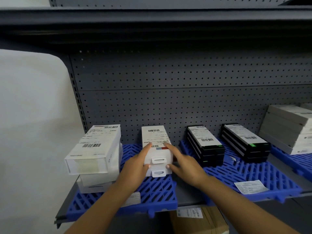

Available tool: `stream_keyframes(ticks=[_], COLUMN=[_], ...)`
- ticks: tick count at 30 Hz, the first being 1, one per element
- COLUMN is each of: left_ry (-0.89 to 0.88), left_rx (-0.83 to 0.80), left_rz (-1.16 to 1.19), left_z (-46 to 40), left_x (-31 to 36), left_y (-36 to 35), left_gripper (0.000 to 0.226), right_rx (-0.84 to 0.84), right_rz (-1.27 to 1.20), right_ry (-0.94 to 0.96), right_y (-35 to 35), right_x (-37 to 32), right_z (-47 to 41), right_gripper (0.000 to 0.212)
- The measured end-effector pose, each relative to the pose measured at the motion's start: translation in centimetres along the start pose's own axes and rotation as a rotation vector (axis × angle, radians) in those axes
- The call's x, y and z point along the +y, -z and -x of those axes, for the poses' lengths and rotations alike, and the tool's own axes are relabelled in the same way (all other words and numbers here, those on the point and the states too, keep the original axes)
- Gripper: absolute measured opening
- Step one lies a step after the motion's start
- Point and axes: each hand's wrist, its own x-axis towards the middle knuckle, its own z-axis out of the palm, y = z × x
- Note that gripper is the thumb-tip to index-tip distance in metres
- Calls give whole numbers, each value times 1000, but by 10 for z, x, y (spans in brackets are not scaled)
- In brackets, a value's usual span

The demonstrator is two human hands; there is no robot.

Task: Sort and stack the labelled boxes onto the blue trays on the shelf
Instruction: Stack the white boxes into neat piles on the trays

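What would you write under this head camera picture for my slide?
Two hands hold a white box on a blue tray beside black boxes.

I see a grey pegboard panel (185,98) closing off the back of the bay, its holes in even rows. Left of that panel stands a pale white wall (30,115), and above the panel a dark upper shelf board (152,16) runs across the view. Well below the panel, under the front edge, sits a brown cardboard carton (204,223) with a white sticker (190,213) on top.
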Motion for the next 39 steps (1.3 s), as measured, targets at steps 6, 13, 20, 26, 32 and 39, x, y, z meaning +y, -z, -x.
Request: stream_keyframes(ticks=[6,13,20,26,32,39], left_ry=[85,107,162,145,161,142], left_rx=[18,27,0,-13,-27,-53], left_rz=[-43,-235,-202,-360,-341,-406], left_z=[-13,-28,-33,-36,-37,-32], left_x=[2,15,14,14,16,20], left_y=[-3,8,9,14,13,16], left_gripper=[73,54,49,65,62,68], right_rx=[-5,-45,-10,-19,-13,-26], right_rz=[3,-59,183,236,256,285], right_ry=[8,-14,-57,-72,-77,-65], right_y=[-5,-6,-7,-9,-8,-1], right_x=[4,4,-5,-12,-8,-13], right_z=[-16,-29,-27,-29,-29,-32], right_gripper=[74,74,70,70,70,68])
